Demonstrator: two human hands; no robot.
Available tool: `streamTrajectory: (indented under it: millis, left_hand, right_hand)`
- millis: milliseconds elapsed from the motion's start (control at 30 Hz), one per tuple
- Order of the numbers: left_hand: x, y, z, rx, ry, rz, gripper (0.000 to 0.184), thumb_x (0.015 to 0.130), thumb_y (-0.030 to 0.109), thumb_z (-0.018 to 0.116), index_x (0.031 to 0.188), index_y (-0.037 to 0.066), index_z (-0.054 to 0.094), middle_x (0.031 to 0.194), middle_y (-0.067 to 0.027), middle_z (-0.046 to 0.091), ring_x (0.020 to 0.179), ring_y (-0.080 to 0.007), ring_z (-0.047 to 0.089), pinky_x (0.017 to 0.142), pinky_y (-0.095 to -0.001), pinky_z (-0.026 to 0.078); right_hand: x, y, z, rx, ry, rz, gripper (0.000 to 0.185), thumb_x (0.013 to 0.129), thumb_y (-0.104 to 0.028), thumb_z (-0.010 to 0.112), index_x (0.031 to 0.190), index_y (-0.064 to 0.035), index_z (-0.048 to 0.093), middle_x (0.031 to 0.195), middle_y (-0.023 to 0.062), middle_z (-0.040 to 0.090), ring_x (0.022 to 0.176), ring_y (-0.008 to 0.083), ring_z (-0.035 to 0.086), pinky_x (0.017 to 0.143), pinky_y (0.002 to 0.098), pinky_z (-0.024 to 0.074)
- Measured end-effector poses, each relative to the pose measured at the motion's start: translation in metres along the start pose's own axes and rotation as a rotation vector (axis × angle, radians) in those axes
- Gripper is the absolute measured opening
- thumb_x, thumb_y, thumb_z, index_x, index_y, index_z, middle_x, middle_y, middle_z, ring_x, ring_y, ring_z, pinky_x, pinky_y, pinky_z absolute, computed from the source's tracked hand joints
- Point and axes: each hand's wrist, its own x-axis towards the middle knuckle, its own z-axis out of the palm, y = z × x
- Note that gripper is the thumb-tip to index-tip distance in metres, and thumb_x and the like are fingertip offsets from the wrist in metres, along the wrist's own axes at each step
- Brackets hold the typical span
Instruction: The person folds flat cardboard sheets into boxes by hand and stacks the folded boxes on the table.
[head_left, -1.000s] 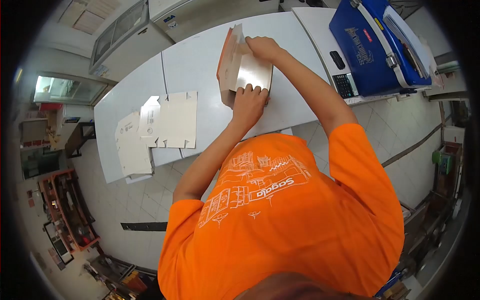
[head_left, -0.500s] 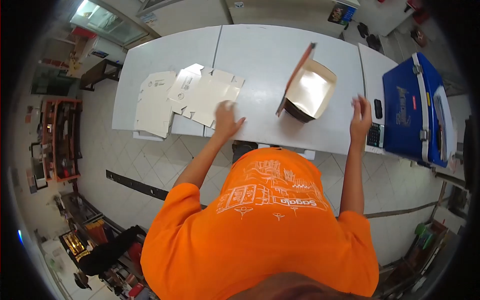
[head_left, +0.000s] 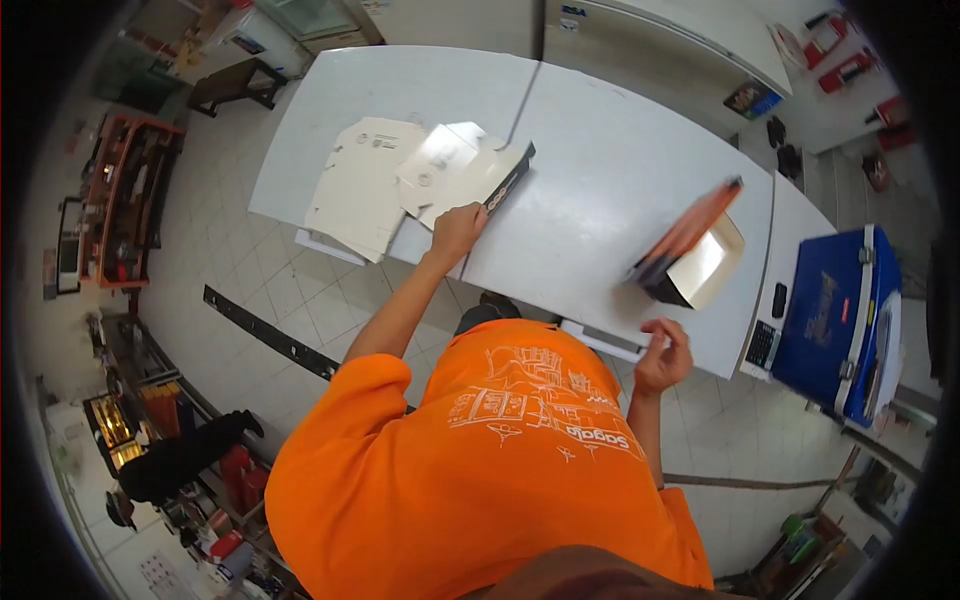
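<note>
Overall, the white table point(head_left: 600, 180) is the largest unit. Blue cooler box point(head_left: 825, 315): positioned beyond its right end, papers along the outer side. Open carton point(head_left: 710, 262): on the table's right part — pale interior exposed, orange flap blurred and raised along its left side. Flat blank point(head_left: 455, 180): on the left part, overlapping other pale blanks point(head_left: 355, 190). Left hand point(head_left: 459, 232): fingers closed, gripping the blank's near edge by its dark strip. Right hand point(head_left: 664, 356): fingers loosely curled and unloaded — near the carton, apart from it.

I read "Sagala" on the orange shirt point(head_left: 480, 480) and "RSA" on the white freezer point(head_left: 625, 60); blue cooler point(head_left: 830, 318) lettering blurred.
</note>
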Motion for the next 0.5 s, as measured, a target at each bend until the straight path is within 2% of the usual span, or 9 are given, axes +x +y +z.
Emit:
streamTrajectory:
  millis: [33, 100, 133, 167, 233, 333, 400, 467, 500]
  left_hand:
    - [-0.009, 0.010, -0.028, -0.074, 0.076, 0.006, 0.030, 0.103, 0.030, 0.059, 0.102, 0.002, 0.072, 0.083, -0.0233, 0.072, 0.079, -0.0445, 0.071, 0.074, -0.0511, 0.057]
    - [-0.037, 0.050, -0.086, -0.085, 0.096, 0.075, 0.023, 0.099, 0.024, 0.064, 0.099, 0.003, 0.073, 0.088, -0.0180, 0.075, 0.080, -0.0387, 0.073, 0.071, -0.0474, 0.058]
    - [-0.054, 0.057, -0.094, -0.062, 0.173, 0.328, 0.020, 0.097, 0.022, 0.066, 0.097, 0.004, 0.074, 0.094, -0.0150, 0.076, 0.080, -0.0363, 0.073, 0.070, -0.0464, 0.059]
    - [-0.073, 0.067, -0.098, -0.033, 0.245, 0.576, 0.016, 0.094, 0.020, 0.068, 0.095, 0.005, 0.074, 0.100, -0.0121, 0.076, 0.079, -0.0340, 0.074, 0.070, -0.0455, 0.060]
    - [-0.108, 0.102, -0.110, 0.082, -0.117, 0.539, 0.013, 0.091, 0.017, 0.071, 0.098, 0.007, 0.076, 0.113, -0.0090, 0.075, 0.091, -0.0315, 0.074, 0.079, -0.0437, 0.061]
    - [-0.114, 0.077, -0.095, -0.084, 0.250, 0.809, 0.035, 0.095, 0.025, 0.071, 0.124, 0.006, 0.071, 0.125, -0.0136, 0.071, 0.109, -0.0328, 0.070, 0.096, -0.0453, 0.057]
    - [-0.113, 0.074, -0.136, -0.156, 0.321, 0.764, 0.044, 0.100, 0.031, 0.070, 0.137, 0.007, 0.066, 0.130, -0.0135, 0.070, 0.116, -0.0303, 0.068, 0.103, -0.0468, 0.054]
    - [-0.124, 0.039, -0.100, -1.394, 0.122, 0.200, 0.056, 0.104, 0.041, 0.067, 0.147, 0.008, 0.056, 0.140, -0.0110, 0.066, 0.127, -0.0249, 0.065, 0.110, -0.0427, 0.051]
    - [-0.125, 0.030, -0.120, -1.644, 0.038, 0.037, 0.054, 0.103, 0.040, 0.070, 0.147, 0.010, 0.057, 0.136, -0.0089, 0.067, 0.123, -0.0229, 0.065, 0.107, -0.0421, 0.053]
  right_hand:
    - [0.006, -0.007, 0.019, -0.028, -0.145, 0.007, 0.035, 0.101, -0.001, 0.067, 0.135, 0.0039, 0.061, 0.114, 0.0201, 0.073, 0.100, 0.0261, 0.072, 0.083, 0.0353, 0.0590]
    - [0.044, -0.043, 0.087, 0.428, -0.215, 0.371, 0.051, 0.099, -0.009, 0.071, 0.146, 0.0024, 0.053, 0.127, 0.0221, 0.068, 0.114, 0.0288, 0.068, 0.092, 0.0364, 0.0572]
    - [0.056, -0.059, 0.116, 0.650, -0.265, 0.569, 0.059, 0.099, -0.012, 0.073, 0.151, 0.0016, 0.049, 0.134, 0.0231, 0.065, 0.120, 0.0302, 0.066, 0.096, 0.0370, 0.0563]
    - [0.054, -0.058, 0.139, 0.647, -0.229, 0.504, 0.064, 0.099, -0.016, 0.073, 0.154, 0.0016, 0.045, 0.137, 0.0231, 0.063, 0.125, 0.0311, 0.063, 0.101, 0.0378, 0.0534]
    - [0.050, -0.050, 0.188, 0.649, -0.155, 0.356, 0.075, 0.099, -0.022, 0.073, 0.161, 0.0014, 0.036, 0.145, 0.0231, 0.057, 0.134, 0.0330, 0.057, 0.111, 0.0395, 0.0477]
    - [0.087, -0.111, 0.212, 0.293, -0.293, 0.224, 0.070, 0.095, -0.001, 0.059, 0.161, 0.0032, 0.036, 0.145, 0.0238, 0.058, 0.136, 0.0304, 0.055, 0.117, 0.0385, 0.0406]
    - [0.102, -0.145, 0.216, 0.305, -0.456, 0.202, 0.073, 0.081, 0.017, 0.051, 0.153, 0.0010, 0.051, 0.144, 0.0224, 0.062, 0.138, 0.0312, 0.057, 0.118, 0.0392, 0.0423]
    - [0.108, -0.149, 0.219, 0.027, -0.707, -0.265, 0.071, 0.079, 0.017, 0.054, 0.147, -0.0044, 0.060, 0.146, 0.0175, 0.064, 0.140, 0.0346, 0.057, 0.119, 0.0441, 0.0429]
    - [0.112, -0.153, 0.224, -0.100, -0.809, -0.524, 0.071, 0.078, 0.017, 0.056, 0.143, -0.0071, 0.064, 0.146, 0.0151, 0.065, 0.140, 0.0363, 0.057, 0.120, 0.0465, 0.0432]
